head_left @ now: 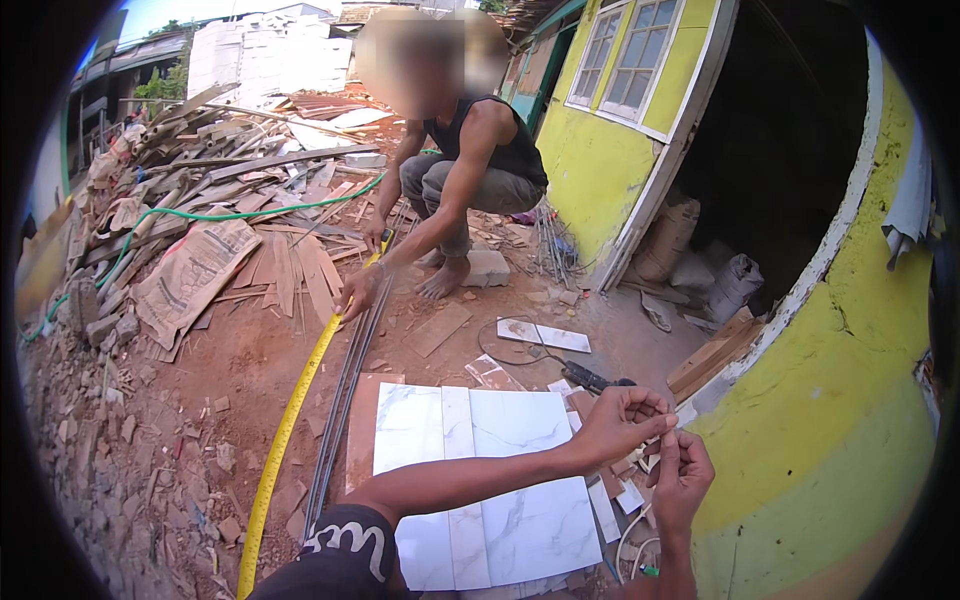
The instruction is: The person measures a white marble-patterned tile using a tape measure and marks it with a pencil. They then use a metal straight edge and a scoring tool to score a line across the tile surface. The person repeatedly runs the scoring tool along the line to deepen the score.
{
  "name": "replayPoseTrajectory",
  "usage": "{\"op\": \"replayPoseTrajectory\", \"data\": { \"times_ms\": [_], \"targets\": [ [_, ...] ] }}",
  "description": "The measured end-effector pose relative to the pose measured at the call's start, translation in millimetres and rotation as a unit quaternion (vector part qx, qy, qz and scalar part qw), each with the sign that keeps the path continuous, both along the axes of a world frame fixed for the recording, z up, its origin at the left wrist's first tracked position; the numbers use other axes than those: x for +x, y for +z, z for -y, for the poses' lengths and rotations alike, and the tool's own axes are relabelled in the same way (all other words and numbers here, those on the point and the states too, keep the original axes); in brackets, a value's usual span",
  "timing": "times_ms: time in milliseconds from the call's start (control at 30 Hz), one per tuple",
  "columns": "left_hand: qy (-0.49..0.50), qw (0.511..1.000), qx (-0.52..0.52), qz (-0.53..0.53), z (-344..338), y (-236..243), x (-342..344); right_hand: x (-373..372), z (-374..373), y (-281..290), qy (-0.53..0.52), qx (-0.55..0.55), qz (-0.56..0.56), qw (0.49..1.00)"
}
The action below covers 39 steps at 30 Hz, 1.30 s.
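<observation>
My left hand (622, 428) reaches across from the lower left, its thumb and fingers pinched together. Just beside it, my right hand (684, 472) is also closed in a pinch, the fingertips of both hands nearly touching. Anything between them is too small to make out. Below my left forearm lie white marble-patterned tiles (520, 415), with a narrow tile strip (462, 430) across them. A yellow tape measure (290, 425) runs along the ground beside thin metal rods (350, 385). A squatting co-worker holds the tape at its far part with both hands.
A black power tool (590, 376) with a cord lies beyond my hands, near a white tile piece (543, 334). Wood scraps (250, 165) and a green hose (240, 216) fill the left. A yellow-green wall (820, 430) with a dark doorway bounds the right.
</observation>
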State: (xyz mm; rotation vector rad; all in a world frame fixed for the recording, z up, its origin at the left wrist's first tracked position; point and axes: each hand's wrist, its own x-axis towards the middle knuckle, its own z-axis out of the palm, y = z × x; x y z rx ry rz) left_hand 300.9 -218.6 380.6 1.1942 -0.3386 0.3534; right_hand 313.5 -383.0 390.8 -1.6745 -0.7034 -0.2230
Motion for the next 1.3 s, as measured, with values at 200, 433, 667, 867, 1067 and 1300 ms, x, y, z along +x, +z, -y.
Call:
{"op": "replayPoseTrajectory", "data": {
  "times_ms": [200,433,667,867,1067,1300],
  "targets": [
    [0.021,1.000,0.021,-0.005,-4.7,8.8,0.1,-0.4,-7.5,6.2,-0.001,0.003,0.014,1.000],
    [0.016,1.000,0.008,-0.002,-9.9,11.4,-0.4,-1.9,-11.7,7.5,-0.006,0.011,-0.002,1.000],
    [0.007,1.000,0.006,0.000,-10.5,9.6,0.0,-2.4,-14.3,6.6,-0.002,0.008,0.004,1.000],
    [0.036,0.999,0.015,0.001,-12.5,12.7,-2.8,-3.3,-17.0,6.9,-0.003,0.004,0.010,1.000],
    [0.045,0.999,0.023,-0.012,-10.6,9.6,-0.3,-1.6,-13.9,4.9,0.008,-0.007,0.000,1.000],
    [0.042,0.999,0.021,0.011,-10.1,12.0,-3.6,-1.9,-15.9,4.8,0.006,0.044,0.014,0.999]
  ]
}}
